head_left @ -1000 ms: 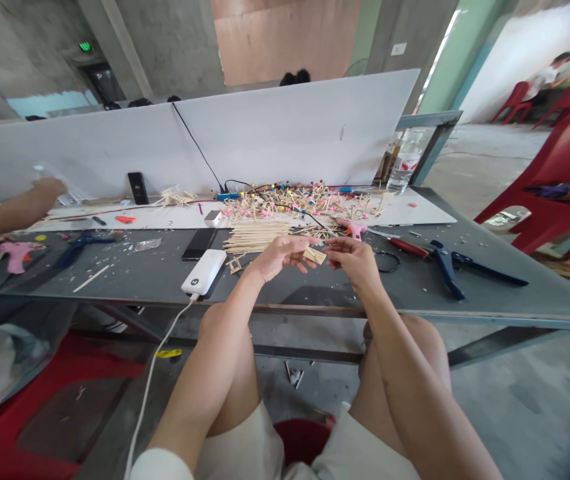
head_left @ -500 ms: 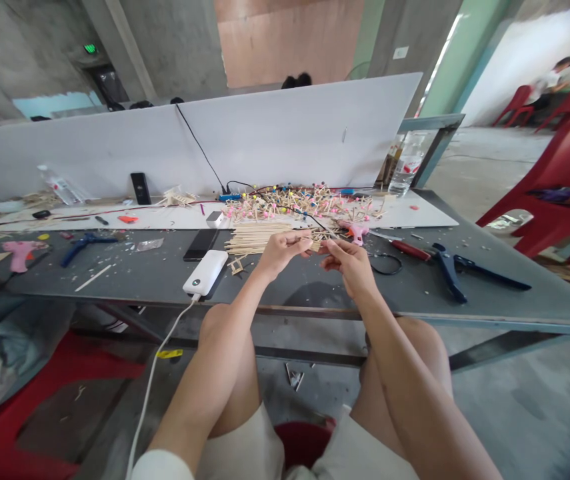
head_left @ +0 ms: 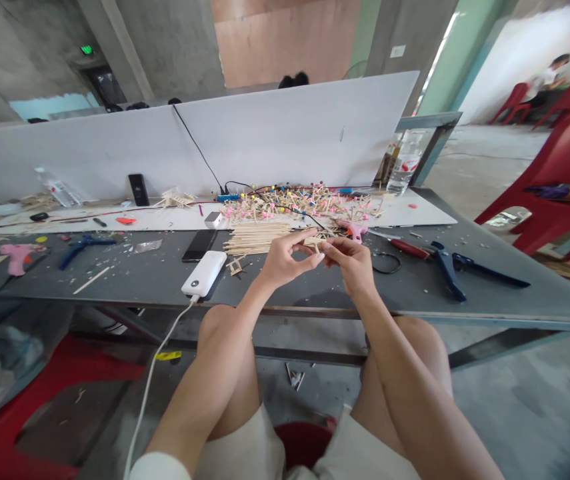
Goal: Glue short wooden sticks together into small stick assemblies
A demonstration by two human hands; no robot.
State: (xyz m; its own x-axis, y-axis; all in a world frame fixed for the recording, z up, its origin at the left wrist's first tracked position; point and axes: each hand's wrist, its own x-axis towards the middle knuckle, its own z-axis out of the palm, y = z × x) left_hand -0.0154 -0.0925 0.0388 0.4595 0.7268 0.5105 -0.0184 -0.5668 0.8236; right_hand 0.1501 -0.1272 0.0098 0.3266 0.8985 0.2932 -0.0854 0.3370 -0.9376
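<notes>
My left hand (head_left: 283, 259) and my right hand (head_left: 351, 261) meet above the grey table (head_left: 315, 283), fingers pinched together on a small piece built of wooden sticks (head_left: 314, 243). Just behind my hands lies a bundle of loose wooden sticks (head_left: 256, 237). Farther back spreads a heap of stick pieces with coloured beads (head_left: 299, 201). A pink glue gun (head_left: 352, 229) lies to the right of the bundle.
A white power bank (head_left: 204, 272) with its cable and a black phone (head_left: 199, 244) lie to the left. Blue-handled pliers (head_left: 457, 267) and a red-handled tool (head_left: 405, 247) lie to the right. A white partition (head_left: 265, 140) backs the table. Red chairs (head_left: 555, 193) stand at right.
My hands have turned the small stick piece between the fingers and lifted it slightly. The neighbour's arm at the far left has drawn out of view.
</notes>
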